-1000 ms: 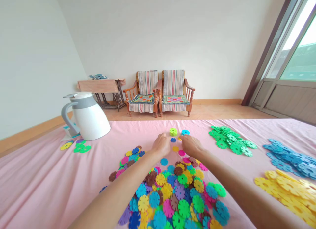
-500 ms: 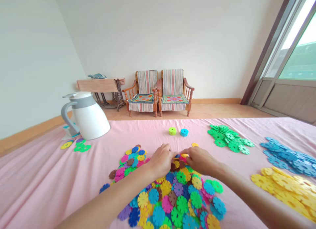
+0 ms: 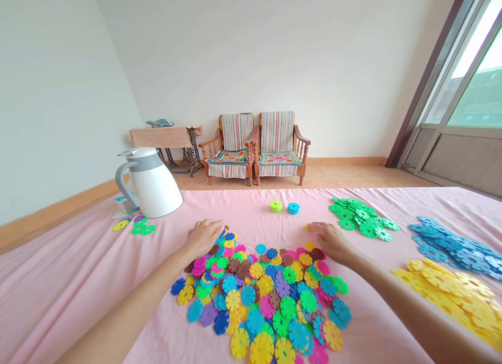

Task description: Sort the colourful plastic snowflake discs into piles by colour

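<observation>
My left hand [image 3: 204, 237] and right hand [image 3: 332, 242] flank the far side of the mixed snowflake-disc pile [image 3: 267, 305].
Left: at pile's far-left edge, fingers bent, slightly apart; can't tell from here if they grip a disc. Right: just off pile's far-right edge, fingers loosely curled at a yellow disc [image 3: 306, 228], grip unclear to me. Beyond pile: lime stack [image 3: 275, 206], blue stack [image 3: 293, 209]. Right of pile: green heap [image 3: 367, 227], blue heap [image 3: 451, 243], yellow heap [image 3: 451, 296].
</observation>
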The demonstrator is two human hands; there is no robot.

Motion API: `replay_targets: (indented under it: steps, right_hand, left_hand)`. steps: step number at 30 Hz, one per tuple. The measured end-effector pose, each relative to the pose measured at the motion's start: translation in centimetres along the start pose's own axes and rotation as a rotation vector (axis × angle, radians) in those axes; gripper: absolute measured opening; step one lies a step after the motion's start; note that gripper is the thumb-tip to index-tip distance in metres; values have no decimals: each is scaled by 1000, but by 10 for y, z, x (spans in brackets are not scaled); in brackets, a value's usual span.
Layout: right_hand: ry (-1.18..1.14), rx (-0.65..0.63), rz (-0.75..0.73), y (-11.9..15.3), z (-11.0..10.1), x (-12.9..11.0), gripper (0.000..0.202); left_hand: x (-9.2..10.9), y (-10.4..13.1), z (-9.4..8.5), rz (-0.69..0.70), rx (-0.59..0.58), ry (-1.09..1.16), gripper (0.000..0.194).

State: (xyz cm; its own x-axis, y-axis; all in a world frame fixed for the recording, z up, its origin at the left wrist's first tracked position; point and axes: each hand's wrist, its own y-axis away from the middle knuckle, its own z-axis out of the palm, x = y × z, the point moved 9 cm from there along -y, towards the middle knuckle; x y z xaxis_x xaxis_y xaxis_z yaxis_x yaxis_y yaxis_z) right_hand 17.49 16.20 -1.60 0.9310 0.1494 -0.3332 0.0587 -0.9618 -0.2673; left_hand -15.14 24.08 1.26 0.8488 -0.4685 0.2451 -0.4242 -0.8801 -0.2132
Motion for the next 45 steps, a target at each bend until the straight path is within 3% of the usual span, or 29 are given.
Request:
replay_targets:
  steps: [3, 7, 10, 16, 19, 21, 23, 25, 27, 33, 36, 38, 40, 42, 45]
  right_hand:
    - [-22, -24, -55, 16, 8, -20, 49]
    - [-128, -81, -180, 42, 7, -65, 49]
    - [-194, -117, -199, 56, 1, -85, 48]
    - [-286, -139, -170, 67, -17, -89, 37]
    - [-306, -96, -112, 67, -24, -81, 35]
    - [-301, -27, -89, 66, -28, -75, 36]
    - [-283, 15, -90, 66, -27, -73, 36]
    - [-263, 1, -102, 68, -22, -73, 34]
    - [-246, -52, -114, 71, -18, -76, 31]
    - [-231, -164, -85, 76, -22, -77, 35]
    - [-235, -145, -37, 73, -27, -68, 32]
    - [-244, -99, 2, 71, -28, -59, 30]
    - [-249, -62, 10, 70, -27, -56, 29]
    - [-255, -48, -35, 67, -23, -60, 31]
    - [-235, -63, -136, 59, -16, -78, 37]
  left_hand:
    - [10, 17, 9, -29, -26, -27, 38]
    - [55, 37, 17, 121, -45, -41, 40]
    - [89, 47, 19, 245, -69, -24, 42]
    - [140, 66, 14, 417, -172, 98, 39]
    - [153, 65, 11, 507, -209, 206, 36]
    - [147, 53, 10, 472, -164, 232, 35]
    - [129, 34, 11, 335, -87, 180, 34]
    - [112, 21, 16, 204, -40, 108, 32]
    - [108, 18, 21, 163, -34, 76, 30]
    - [162, 41, 23, 426, -188, 266, 31]
    - [171, 47, 14, 453, -246, 406, 32]
    - [160, 46, 3, 387, -203, 457, 32]
    - [135, 42, -7, 280, -123, 422, 32]
    - [105, 40, -14, 192, -72, 314, 34]
    - [63, 39, -11, 117, -104, 72, 43]
